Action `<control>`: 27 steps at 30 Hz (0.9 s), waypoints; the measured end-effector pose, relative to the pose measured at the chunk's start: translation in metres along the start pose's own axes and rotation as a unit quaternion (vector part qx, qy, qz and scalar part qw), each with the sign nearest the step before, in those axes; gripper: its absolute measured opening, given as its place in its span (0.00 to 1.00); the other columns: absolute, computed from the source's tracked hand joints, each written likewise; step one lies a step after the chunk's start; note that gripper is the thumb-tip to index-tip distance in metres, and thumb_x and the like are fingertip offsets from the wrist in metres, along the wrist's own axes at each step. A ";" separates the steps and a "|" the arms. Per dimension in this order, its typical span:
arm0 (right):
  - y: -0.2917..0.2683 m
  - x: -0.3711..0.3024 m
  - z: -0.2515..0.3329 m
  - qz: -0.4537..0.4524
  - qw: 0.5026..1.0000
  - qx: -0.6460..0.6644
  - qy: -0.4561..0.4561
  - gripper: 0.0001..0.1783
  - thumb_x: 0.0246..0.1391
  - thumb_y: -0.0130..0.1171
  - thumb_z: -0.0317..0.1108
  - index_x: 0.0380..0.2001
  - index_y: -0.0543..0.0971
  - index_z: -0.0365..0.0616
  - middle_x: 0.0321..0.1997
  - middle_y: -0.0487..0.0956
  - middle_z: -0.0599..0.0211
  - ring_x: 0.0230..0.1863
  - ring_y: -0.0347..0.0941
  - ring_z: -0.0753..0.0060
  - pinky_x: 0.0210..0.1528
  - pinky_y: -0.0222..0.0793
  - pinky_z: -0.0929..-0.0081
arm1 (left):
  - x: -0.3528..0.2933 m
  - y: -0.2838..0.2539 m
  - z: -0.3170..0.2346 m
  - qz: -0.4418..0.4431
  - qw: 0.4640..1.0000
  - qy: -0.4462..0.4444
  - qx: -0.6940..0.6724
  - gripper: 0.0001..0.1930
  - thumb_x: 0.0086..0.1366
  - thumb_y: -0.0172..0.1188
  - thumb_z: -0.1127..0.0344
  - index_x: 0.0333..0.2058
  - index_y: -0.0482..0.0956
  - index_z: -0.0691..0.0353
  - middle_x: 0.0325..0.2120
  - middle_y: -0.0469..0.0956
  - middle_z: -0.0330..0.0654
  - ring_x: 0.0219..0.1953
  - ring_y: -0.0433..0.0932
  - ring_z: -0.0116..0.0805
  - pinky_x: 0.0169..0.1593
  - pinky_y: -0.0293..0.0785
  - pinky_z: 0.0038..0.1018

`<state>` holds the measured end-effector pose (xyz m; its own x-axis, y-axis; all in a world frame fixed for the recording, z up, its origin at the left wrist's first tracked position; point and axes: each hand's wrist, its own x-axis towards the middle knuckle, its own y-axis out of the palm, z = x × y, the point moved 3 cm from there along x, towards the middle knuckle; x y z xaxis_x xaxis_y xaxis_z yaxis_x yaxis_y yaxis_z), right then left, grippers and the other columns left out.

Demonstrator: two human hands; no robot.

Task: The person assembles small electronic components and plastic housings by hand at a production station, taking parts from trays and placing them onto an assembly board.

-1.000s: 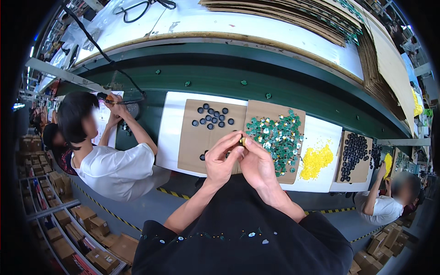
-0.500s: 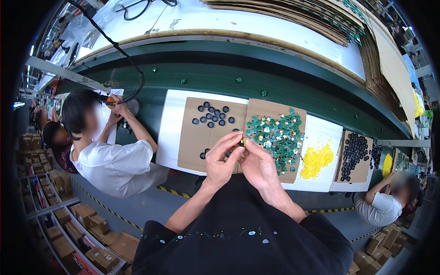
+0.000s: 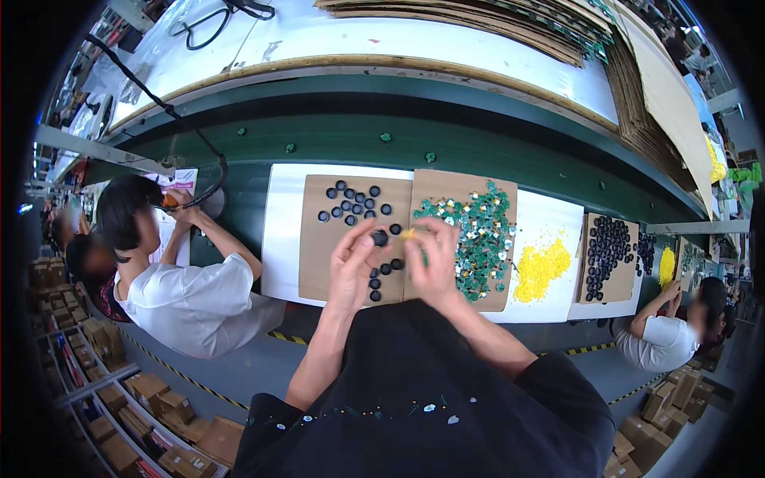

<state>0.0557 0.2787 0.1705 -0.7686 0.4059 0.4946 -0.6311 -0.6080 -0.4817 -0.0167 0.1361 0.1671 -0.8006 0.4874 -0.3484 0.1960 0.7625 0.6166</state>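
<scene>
My left hand point(image 3: 351, 267) pinches a small black round cap point(image 3: 380, 238) between thumb and fingertips, over the left cardboard sheet point(image 3: 317, 271). To its right, my right hand point(image 3: 434, 263) is closed at the fingertips on a small yellow piece point(image 3: 408, 234), blurred by motion. Several more black caps point(image 3: 359, 197) lie on that sheet, some beyond my hands and some between them. Beside my right hand, a heap of small green circuit boards point(image 3: 478, 239) covers the right cardboard sheet point(image 3: 426, 185).
A pile of tiny yellow pieces point(image 3: 543, 267) lies farther right, then another cardboard sheet of black caps point(image 3: 612, 259). Across the far side runs a green conveyor belt point(image 3: 335, 151) with a few boards on it. Co-workers sit at left point(image 3: 187, 299) and right point(image 3: 665, 334).
My hands, together before, have moved apart. The black cap now shows plainly in my left fingers, and the yellow piece is in my right. The view has shifted slightly.
</scene>
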 end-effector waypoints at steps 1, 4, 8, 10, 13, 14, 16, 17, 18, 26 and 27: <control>0.001 0.001 -0.030 -0.011 0.999 -0.046 0.010 0.10 0.51 0.57 0.24 0.39 0.77 0.43 0.50 0.73 0.60 0.47 0.64 0.56 0.52 0.59 0.59 | 0.003 -0.003 -0.003 0.003 1.000 -0.003 -0.003 0.19 0.70 0.57 0.71 0.58 0.72 0.68 0.51 0.78 0.52 0.46 0.80 0.37 0.51 0.79 0.29; 0.004 -0.001 -0.126 -0.001 0.958 -0.269 0.099 0.12 0.50 0.58 0.25 0.40 0.80 0.43 0.47 0.73 0.62 0.46 0.64 0.55 0.50 0.60 0.61 | 0.005 -0.009 -0.010 0.001 1.000 0.029 -0.002 0.21 0.71 0.54 0.69 0.62 0.69 0.65 0.54 0.75 0.51 0.46 0.80 0.37 0.51 0.78 0.30; 0.003 -0.001 -0.188 0.130 0.940 -0.305 0.084 0.12 0.51 0.59 0.29 0.40 0.81 0.44 0.46 0.75 0.63 0.47 0.66 0.57 0.50 0.61 0.61 | 0.005 -0.008 -0.019 0.013 0.999 0.049 -0.006 0.21 0.71 0.55 0.69 0.61 0.70 0.67 0.54 0.76 0.53 0.46 0.80 0.36 0.50 0.78 0.29; 0.007 0.004 -0.192 0.146 0.935 -0.316 0.072 0.12 0.50 0.60 0.29 0.40 0.82 0.44 0.45 0.75 0.63 0.46 0.66 0.57 0.50 0.61 0.60 | 0.003 -0.008 -0.019 0.014 0.999 0.051 -0.008 0.21 0.71 0.55 0.69 0.61 0.70 0.67 0.54 0.76 0.53 0.46 0.80 0.36 0.50 0.79 0.29; 0.012 0.006 -0.196 0.183 0.916 -0.355 0.044 0.13 0.50 0.61 0.31 0.40 0.82 0.43 0.42 0.77 0.63 0.45 0.67 0.57 0.52 0.61 0.58 | 0.003 -0.003 -0.017 0.029 0.998 0.046 -0.012 0.21 0.71 0.55 0.69 0.61 0.70 0.67 0.54 0.76 0.53 0.46 0.80 0.36 0.50 0.79 0.29; 0.012 0.006 -0.198 0.184 0.916 -0.354 0.043 0.13 0.50 0.61 0.31 0.40 0.82 0.43 0.42 0.77 0.63 0.45 0.67 0.57 0.52 0.61 0.58 | 0.003 -0.002 -0.017 0.028 0.998 0.047 -0.012 0.21 0.71 0.55 0.69 0.61 0.70 0.67 0.54 0.76 0.53 0.46 0.80 0.36 0.50 0.79 0.29; 0.010 0.007 -0.201 0.181 0.912 -0.368 0.015 0.15 0.49 0.62 0.29 0.42 0.81 0.42 0.40 0.78 0.63 0.43 0.70 0.61 0.50 0.64 0.61 | 0.005 0.001 -0.016 0.039 0.998 0.040 -0.007 0.21 0.72 0.54 0.69 0.62 0.69 0.66 0.55 0.75 0.53 0.45 0.80 0.36 0.49 0.78 0.29; 0.009 0.007 -0.202 0.178 0.909 -0.376 0.001 0.16 0.48 0.63 0.28 0.43 0.81 0.41 0.39 0.79 0.64 0.42 0.72 0.62 0.49 0.65 0.63 | 0.005 0.003 -0.015 0.046 0.998 0.036 -0.004 0.21 0.72 0.53 0.70 0.62 0.68 0.66 0.55 0.74 0.53 0.45 0.79 0.36 0.49 0.78 0.29; 0.009 0.006 -0.202 0.176 0.907 -0.383 -0.011 0.17 0.48 0.64 0.26 0.44 0.81 0.40 0.38 0.80 0.64 0.40 0.74 0.64 0.49 0.66 0.64 | 0.005 0.005 -0.014 0.053 0.998 0.031 -0.001 0.21 0.72 0.53 0.70 0.62 0.68 0.65 0.56 0.74 0.53 0.44 0.79 0.37 0.49 0.78 0.29; -0.029 0.041 -0.072 0.057 0.916 0.189 0.349 0.12 0.55 0.60 0.22 0.43 0.80 0.37 0.36 0.82 0.63 0.34 0.77 0.73 0.41 0.71 0.78 | -0.007 0.029 -0.023 0.080 0.994 0.064 0.025 0.20 0.72 0.53 0.71 0.61 0.69 0.67 0.56 0.74 0.53 0.45 0.80 0.38 0.50 0.78 0.29; -0.033 0.046 -0.045 0.039 0.893 0.281 0.351 0.11 0.56 0.59 0.21 0.43 0.80 0.37 0.36 0.82 0.62 0.34 0.77 0.75 0.40 0.71 0.80 | -0.008 0.032 -0.024 0.085 0.994 0.069 0.027 0.20 0.72 0.53 0.71 0.61 0.70 0.67 0.56 0.74 0.53 0.46 0.80 0.38 0.50 0.78 0.29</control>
<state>0.0368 0.3480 0.1767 -0.8092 0.5546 -0.1938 -0.5715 -0.8196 0.0411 -0.0178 0.1465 0.2067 -0.8225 0.5512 -0.1404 0.3622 0.6979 0.6179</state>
